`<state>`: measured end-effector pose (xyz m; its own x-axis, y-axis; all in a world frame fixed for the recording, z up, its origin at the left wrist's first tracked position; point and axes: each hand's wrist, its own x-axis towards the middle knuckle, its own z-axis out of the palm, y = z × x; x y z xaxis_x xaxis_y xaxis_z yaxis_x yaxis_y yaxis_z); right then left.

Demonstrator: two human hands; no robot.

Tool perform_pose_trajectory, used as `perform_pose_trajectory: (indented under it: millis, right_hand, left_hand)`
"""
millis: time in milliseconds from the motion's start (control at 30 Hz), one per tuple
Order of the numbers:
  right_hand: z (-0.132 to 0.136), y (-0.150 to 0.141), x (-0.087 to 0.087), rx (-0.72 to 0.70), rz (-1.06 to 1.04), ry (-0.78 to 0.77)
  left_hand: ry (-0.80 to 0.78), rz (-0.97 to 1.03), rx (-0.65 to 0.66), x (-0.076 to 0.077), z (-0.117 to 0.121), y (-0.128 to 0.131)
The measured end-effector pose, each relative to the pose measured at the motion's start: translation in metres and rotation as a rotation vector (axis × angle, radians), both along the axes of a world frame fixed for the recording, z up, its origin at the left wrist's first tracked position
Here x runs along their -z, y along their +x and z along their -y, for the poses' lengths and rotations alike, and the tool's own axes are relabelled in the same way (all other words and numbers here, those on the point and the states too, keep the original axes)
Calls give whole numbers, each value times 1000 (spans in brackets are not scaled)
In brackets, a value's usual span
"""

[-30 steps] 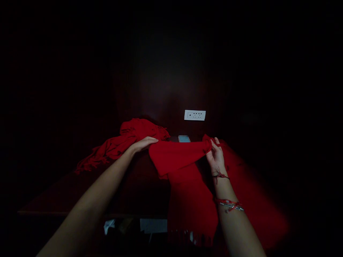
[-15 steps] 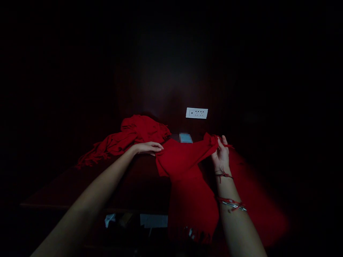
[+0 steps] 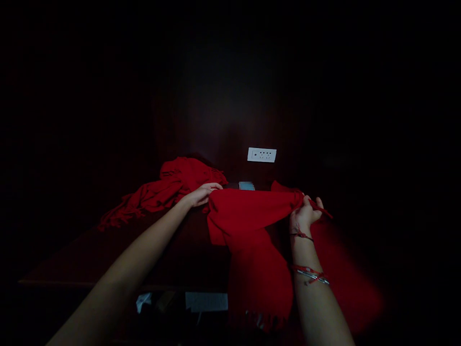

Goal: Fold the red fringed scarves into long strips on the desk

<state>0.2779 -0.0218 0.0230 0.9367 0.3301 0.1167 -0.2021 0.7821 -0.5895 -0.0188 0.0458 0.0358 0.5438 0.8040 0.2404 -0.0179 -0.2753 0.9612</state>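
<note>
One red scarf (image 3: 252,209) spans the gap between the person's two hands, over the dark table (image 3: 173,259). Taking its middle as the clock's centre, with twelve pointing away from the body, the raised stretch runs with its long axis roughly from nine to three, while the loose tail drops towards six and past the table's front edge, ending in fringe. That tail lies closer to the right arm, just beside the forearm, and well apart from the left.

At about ten o'clock the left hand (image 3: 205,194) grasps the folded corner; its thumb is hard to make out. At three the right hand (image 3: 306,211) clutches the bunched end, a thin red strand poking out beyond it. Bracelets (image 3: 310,275) circle that arm.

Further out, towards ten, a rumpled red cloth (image 3: 185,175) with fringe lies behind the left hand. Another red expanse (image 3: 345,274), probably cloth, spreads towards four; its far edges fade into the dark. At twelve sits a small pale-blue item (image 3: 247,186), blurred, and past it, towards one, a white socket plate (image 3: 262,155). Below the table edge, around seven, a whitish sheet (image 3: 207,302) shows.
</note>
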Motion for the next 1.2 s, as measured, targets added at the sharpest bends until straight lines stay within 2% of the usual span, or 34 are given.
perform_pose_trajectory:
  millis: [67,133,167,233,300,367,400,533,567,600,700,733,800,867,933,1033,1133,1200]
  right_hand:
    - [0,4,2,-30,97,-131]
    - [3,5,3,-19,288,-350]
    - [5,4,4,6,423,-482]
    - [9,-3,5,86,730,-732]
    - [13,-17,3,164,1043,-883]
    - [17,-35,-1,163,1341,-889]
    - [19,-44,-4,92,1505,-849]
    - [37,-83,-14,-471,2168,-523]
    - [44,-92,-14,-522,2275,-462]
    - [51,-100,-12,-495,2349,-437]
    - [70,-118,3,-246,2458,-512]
    - [74,-120,9,-198,2474,-539]
    - [80,-117,18,-187,2445,-539]
    - [82,-107,19,-218,2268,-478]
    - [81,-93,12,-239,2010,-415]
    - [78,-82,-5,-299,1775,-379]
    - [82,-89,-17,-469,1840,-385]
    - [88,-99,-20,-654,2022,-381]
  left_hand:
    - [175,-209,-95,-3,-7,6]
    - [313,-321,-234,-4,-10,5]
    - [333,-336,-294,-3,-8,1]
    - [270,-348,-321,2,1,-10]
    - [146,-413,-228,10,16,-24]
    - [35,-501,-104,19,31,-33]
    - [-1,-525,-67,23,36,-35]
    - [-46,-413,-46,36,39,-29]
    - [-53,-355,-57,38,36,-27]
    - [-65,-294,-64,40,34,-26]
    - [-112,-137,-57,44,28,-27]
    - [-122,-101,-47,45,27,-29]
    - [-109,-57,-36,45,24,-32]
    - [-60,-72,-50,42,19,-34]
    - [28,-175,-46,36,13,-34]
    - [278,-368,-36,24,8,-33]
    - [512,-457,-92,15,13,-32]
    - [506,-484,-131,12,22,-33]
